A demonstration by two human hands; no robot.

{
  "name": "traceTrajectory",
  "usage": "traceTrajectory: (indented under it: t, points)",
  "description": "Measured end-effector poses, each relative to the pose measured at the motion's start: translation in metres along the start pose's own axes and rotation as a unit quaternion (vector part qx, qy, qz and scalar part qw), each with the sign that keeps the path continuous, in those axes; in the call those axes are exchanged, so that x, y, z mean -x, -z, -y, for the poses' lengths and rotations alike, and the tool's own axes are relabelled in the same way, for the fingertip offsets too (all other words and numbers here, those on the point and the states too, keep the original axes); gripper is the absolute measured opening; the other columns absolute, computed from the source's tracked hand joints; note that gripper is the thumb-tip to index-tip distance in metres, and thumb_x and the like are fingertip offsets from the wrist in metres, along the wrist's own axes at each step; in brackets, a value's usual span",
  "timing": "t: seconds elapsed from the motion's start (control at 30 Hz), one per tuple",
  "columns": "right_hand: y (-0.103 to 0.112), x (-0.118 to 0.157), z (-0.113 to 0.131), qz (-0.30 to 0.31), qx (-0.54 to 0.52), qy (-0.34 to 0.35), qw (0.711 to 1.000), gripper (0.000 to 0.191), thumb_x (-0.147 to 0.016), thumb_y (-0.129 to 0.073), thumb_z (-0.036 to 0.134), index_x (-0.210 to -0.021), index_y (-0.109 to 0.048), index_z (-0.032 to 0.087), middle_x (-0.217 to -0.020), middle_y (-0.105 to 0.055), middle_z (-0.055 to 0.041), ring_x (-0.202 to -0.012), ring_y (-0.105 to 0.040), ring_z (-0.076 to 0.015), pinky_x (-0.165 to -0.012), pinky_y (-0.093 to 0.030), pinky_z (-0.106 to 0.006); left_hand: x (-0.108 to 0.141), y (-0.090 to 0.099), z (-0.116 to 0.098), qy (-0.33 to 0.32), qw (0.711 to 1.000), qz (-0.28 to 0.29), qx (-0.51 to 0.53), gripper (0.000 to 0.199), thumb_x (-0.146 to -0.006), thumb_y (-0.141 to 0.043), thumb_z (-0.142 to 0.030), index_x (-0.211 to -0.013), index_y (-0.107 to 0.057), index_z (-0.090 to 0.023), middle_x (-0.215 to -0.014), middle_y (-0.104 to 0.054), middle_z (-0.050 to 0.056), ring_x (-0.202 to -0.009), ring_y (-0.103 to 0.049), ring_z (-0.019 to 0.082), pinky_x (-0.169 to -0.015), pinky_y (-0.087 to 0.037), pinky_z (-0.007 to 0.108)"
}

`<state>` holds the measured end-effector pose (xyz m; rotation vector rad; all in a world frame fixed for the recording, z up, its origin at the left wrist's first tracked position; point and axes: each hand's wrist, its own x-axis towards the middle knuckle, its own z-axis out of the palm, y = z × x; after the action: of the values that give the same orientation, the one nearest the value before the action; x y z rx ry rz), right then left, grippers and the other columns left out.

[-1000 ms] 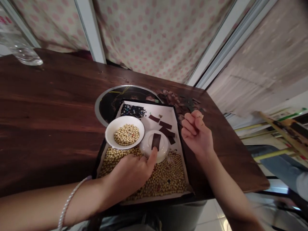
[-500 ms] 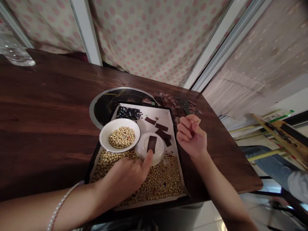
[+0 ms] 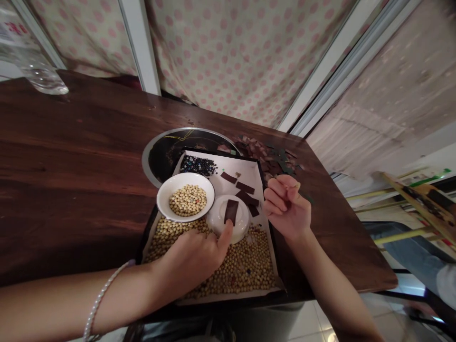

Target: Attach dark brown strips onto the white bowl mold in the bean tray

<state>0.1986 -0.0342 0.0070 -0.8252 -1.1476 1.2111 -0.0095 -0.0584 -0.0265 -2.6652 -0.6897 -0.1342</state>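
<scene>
Right hand [image 3: 287,206] has dipped toward the tray [image 3: 230,298], grip pinched, contents impossible to tell; left hand [image 3: 188,261], released, rests on soybeans [image 3: 245,266] at six o'clock.

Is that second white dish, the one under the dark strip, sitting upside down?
Yes: the white dish shows its domed underside, a dark rectangular piece lying on top, while the bowl beside it opens upward, holding soybeans.

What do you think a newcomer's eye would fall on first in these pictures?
Most striking is the paper-lined tray at the centre of the dark wooden table, spread with soybeans and holding a white bowl of them. At its middle, the left hand's index finger meets a dark rectangular piece on an upturned white dish. A pink polka-dot curtain hangs behind.
</scene>
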Motion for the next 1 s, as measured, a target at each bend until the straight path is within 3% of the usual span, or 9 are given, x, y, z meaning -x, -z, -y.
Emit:
traceTrajectory:
  t: [0.1, 0.17, 0.23, 0.3, 0.37, 0.47, 0.57, 0.8, 1.0]
  points:
    - [0.000, 0.003, 0.004, 0.035, 0.056, 0.036, 0.997, 0.035, -0.079, -0.047, 0.051, -0.064, -0.030, 0.025, -0.057, -0.012, 0.0070, -0.041, -0.010, -0.0104, -0.033, -0.014, -0.024, 0.000, 0.002, 0.000, 0.003, 1.000, 0.002, 0.002, 0.050, -0.069, -0.045, 0.001, -0.119, -0.048, -0.001, -0.051, -0.056, 0.000, -0.037, -0.052, 0.013, -0.036, -0.032, 0.025]
    - [0.001, 0.005, 0.006, 0.065, 0.177, 0.075, 0.979, 0.025, -0.084, -0.047, 0.042, -0.068, -0.040, 0.024, -0.056, -0.022, 0.0067, -0.042, -0.020, -0.0098, -0.038, -0.021, -0.024, 0.000, 0.002, -0.001, 0.010, 1.000, 0.003, 0.005, 0.051, -0.069, -0.046, 0.000, -0.120, -0.047, -0.001, -0.051, -0.056, 0.000, -0.037, -0.052, 0.013, -0.036, -0.032, 0.025]
    - [0.001, 0.006, 0.006, 0.090, 0.347, 0.110, 0.927, 0.011, -0.085, -0.049, 0.029, -0.075, -0.051, 0.023, -0.061, -0.038, 0.0041, -0.050, -0.034, -0.0100, -0.047, -0.030, -0.024, 0.001, 0.002, -0.002, 0.013, 1.000, 0.002, 0.011, 0.051, -0.070, -0.046, 0.000, -0.121, -0.046, -0.001, -0.051, -0.055, -0.001, -0.038, -0.052, 0.014, -0.036, -0.032, 0.025]
    - [0.000, 0.006, 0.002, 0.122, 0.489, 0.118, 0.856, 0.008, -0.085, -0.048, 0.018, -0.082, -0.055, 0.021, -0.071, -0.050, 0.0000, -0.062, -0.045, -0.0117, -0.057, -0.036, -0.025, 0.000, 0.001, -0.004, 0.014, 1.000, -0.003, 0.017, 0.049, -0.072, -0.045, -0.001, -0.121, -0.046, -0.001, -0.050, -0.054, -0.001, -0.038, -0.051, 0.013, -0.036, -0.030, 0.025]
    - [-0.003, 0.005, -0.005, 0.160, 0.565, 0.100, 0.803, 0.012, -0.087, -0.044, 0.015, -0.084, -0.055, 0.019, -0.079, -0.055, -0.0027, -0.070, -0.051, -0.0135, -0.063, -0.038, -0.026, 0.000, 0.001, -0.005, 0.019, 0.999, -0.013, 0.023, 0.046, -0.074, -0.044, -0.002, -0.120, -0.047, -0.001, -0.050, -0.054, -0.001, -0.037, -0.051, 0.013, -0.037, -0.028, 0.025]
    - [-0.008, 0.003, -0.014, 0.201, 0.616, 0.074, 0.758, 0.012, -0.088, -0.043, 0.017, -0.085, -0.054, 0.019, -0.083, -0.058, -0.0040, -0.074, -0.054, -0.0149, -0.066, -0.040, -0.027, -0.001, 0.000, -0.006, 0.027, 0.999, -0.027, 0.033, 0.045, -0.075, -0.043, -0.003, -0.119, -0.048, -0.001, -0.048, -0.053, -0.001, -0.036, -0.049, 0.012, -0.037, -0.024, 0.026]
    - [-0.012, 0.003, -0.016, 0.214, 0.629, 0.068, 0.744, 0.012, -0.089, -0.043, 0.018, -0.086, -0.055, 0.018, -0.083, -0.058, -0.0039, -0.075, -0.055, -0.0148, -0.067, -0.041, -0.026, -0.001, -0.001, -0.005, 0.025, 0.998, -0.032, 0.043, 0.044, -0.075, -0.042, -0.003, -0.119, -0.049, -0.001, -0.048, -0.054, 0.000, -0.035, -0.049, 0.013, -0.036, -0.022, 0.027]
    - [-0.010, 0.006, -0.018, 0.195, 0.621, 0.091, 0.753, 0.010, -0.089, -0.045, 0.020, -0.087, -0.055, 0.019, -0.082, -0.058, -0.0032, -0.070, -0.055, -0.0134, -0.063, -0.040, -0.025, -0.001, 0.000, -0.005, 0.019, 0.999, -0.023, 0.039, 0.042, -0.080, -0.037, -0.004, -0.121, -0.047, -0.001, -0.047, -0.054, 0.001, -0.034, -0.048, 0.013, -0.036, -0.021, 0.027]
    - [-0.013, 0.008, -0.020, 0.204, 0.673, 0.114, 0.702, 0.016, -0.091, -0.041, 0.021, -0.088, -0.055, 0.016, -0.079, -0.057, -0.0047, -0.069, -0.054, -0.0141, -0.061, -0.039, -0.025, 0.001, -0.002, -0.006, 0.024, 0.998, -0.046, 0.032, 0.041, -0.081, -0.036, -0.004, -0.121, -0.045, 0.000, -0.048, -0.054, 0.001, -0.035, -0.049, 0.013, -0.036, -0.023, 0.027]
